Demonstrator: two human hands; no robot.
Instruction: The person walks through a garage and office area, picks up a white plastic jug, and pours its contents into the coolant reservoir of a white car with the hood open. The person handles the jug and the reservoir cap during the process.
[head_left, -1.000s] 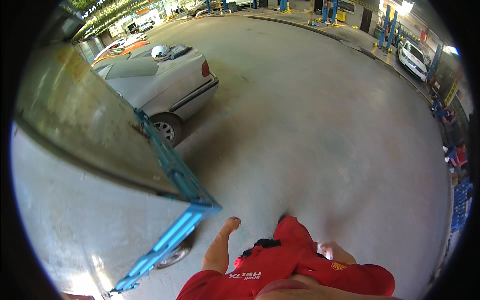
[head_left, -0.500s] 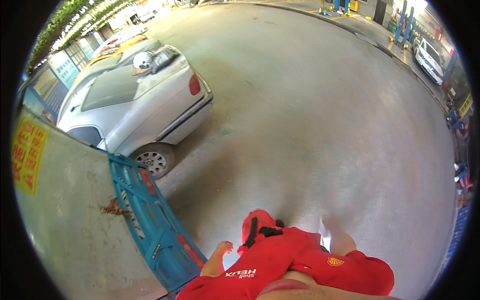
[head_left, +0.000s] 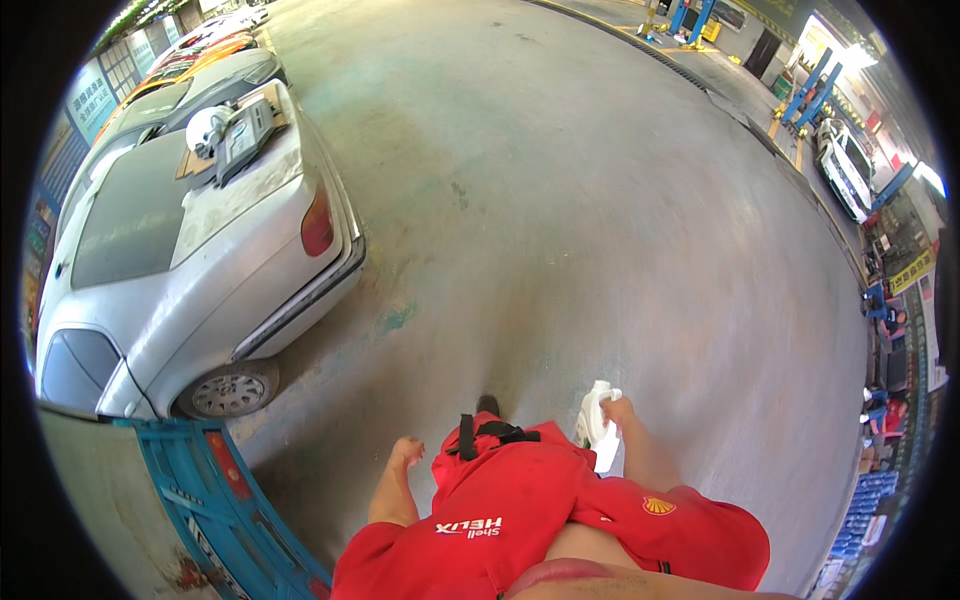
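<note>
My right hand (head_left: 617,411) is closed round the handle of a white plastic jug (head_left: 597,416), which hangs upright beside my right leg. The jug has a narrow neck at its top, and its lower part is partly hidden. On the other side, my left hand (head_left: 406,451) hangs by my hip with its fingers curled in, nothing visible in them. Both forearms are bare below red sleeves. Below me, the dark tip of a shoe (head_left: 488,404) shows past the red clothing.
To my left stands a silver car (head_left: 250,210) with a white, rounded object (head_left: 208,128) and a dark panel (head_left: 245,140) on its boot. A blue truck tailgate (head_left: 200,500) is close at lower left. Blue lift posts (head_left: 812,92) and a white car (head_left: 845,170) stand far right.
I have moved forward past the blue tailgate, and the silver car looks nearer. My right hand with the jug has swung forward into clearer view.
</note>
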